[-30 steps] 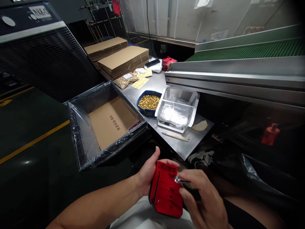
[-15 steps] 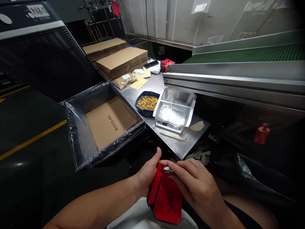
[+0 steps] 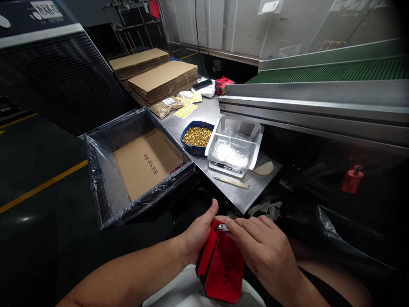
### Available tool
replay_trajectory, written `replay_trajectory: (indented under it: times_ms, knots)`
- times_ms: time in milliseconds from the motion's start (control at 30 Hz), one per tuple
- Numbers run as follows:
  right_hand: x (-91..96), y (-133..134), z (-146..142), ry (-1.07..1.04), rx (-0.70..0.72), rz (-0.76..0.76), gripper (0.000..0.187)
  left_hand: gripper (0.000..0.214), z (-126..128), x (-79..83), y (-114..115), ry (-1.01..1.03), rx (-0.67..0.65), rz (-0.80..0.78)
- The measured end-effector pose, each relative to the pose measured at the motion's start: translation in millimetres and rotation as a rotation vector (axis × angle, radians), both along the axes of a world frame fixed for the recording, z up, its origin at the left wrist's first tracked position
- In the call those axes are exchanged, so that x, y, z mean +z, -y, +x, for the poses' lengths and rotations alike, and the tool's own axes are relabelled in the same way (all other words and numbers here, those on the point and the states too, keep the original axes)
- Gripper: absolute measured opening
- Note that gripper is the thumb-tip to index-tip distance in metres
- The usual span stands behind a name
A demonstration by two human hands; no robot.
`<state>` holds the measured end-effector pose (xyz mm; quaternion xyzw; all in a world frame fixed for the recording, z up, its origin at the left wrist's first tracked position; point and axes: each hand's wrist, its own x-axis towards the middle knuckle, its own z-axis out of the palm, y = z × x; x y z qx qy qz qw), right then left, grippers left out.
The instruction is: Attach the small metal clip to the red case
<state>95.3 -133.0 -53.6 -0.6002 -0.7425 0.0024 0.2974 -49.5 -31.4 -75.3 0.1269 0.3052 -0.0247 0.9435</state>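
A red plastic part (image 3: pixel 221 268) sits low in the middle, over my lap. My left hand (image 3: pixel 200 232) is closed round its left side, thumb raised above the top edge. My right hand (image 3: pixel 262 249) pinches a small silver metal piece (image 3: pixel 223 227) against the top edge of the red part. Its fingers are pressed together over the part's right side.
A steel table (image 3: pixel 236 196) holds a blue bowl of small brass pieces (image 3: pixel 197 137), a clear plastic tray (image 3: pixel 234 147) and a thin stick (image 3: pixel 231 182). At left stands a plastic-lined cardboard box (image 3: pixel 140 164). Flat cardboard stacks (image 3: pixel 162 79) lie behind; a green conveyor (image 3: pixel 329 72) runs along the right.
My right hand has carried the silver piece from the middle of the red part's face up to its top edge. The red part has tilted a little lower.
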Motion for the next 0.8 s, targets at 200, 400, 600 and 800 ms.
replay_trajectory:
  times_ms: [200, 400, 600, 800]
  knots:
    - [-3.8, 16.7, 3.6, -0.364, -0.195, 0.091, 0.033, 0.080, -1.3, -3.0, -3.4, -0.068, 0.017, 0.034]
    - [-12.2, 25.3, -27.8, -0.451, -0.032, 0.272, 0.027, 0.080, 7.3, 2.2, -3.1, -0.184, 0.208, -0.087]
    - [-35.5, 21.0, -38.1, -0.888, -0.415, 0.178, 0.019, 0.063, 18.6, -4.4, 11.3, -0.353, 0.352, 0.135]
    - [-32.5, 9.9, -22.1, -1.606, -0.694, -0.126, 0.036, 0.036, -6.8, 1.7, 17.5, -0.152, 0.195, 1.434]
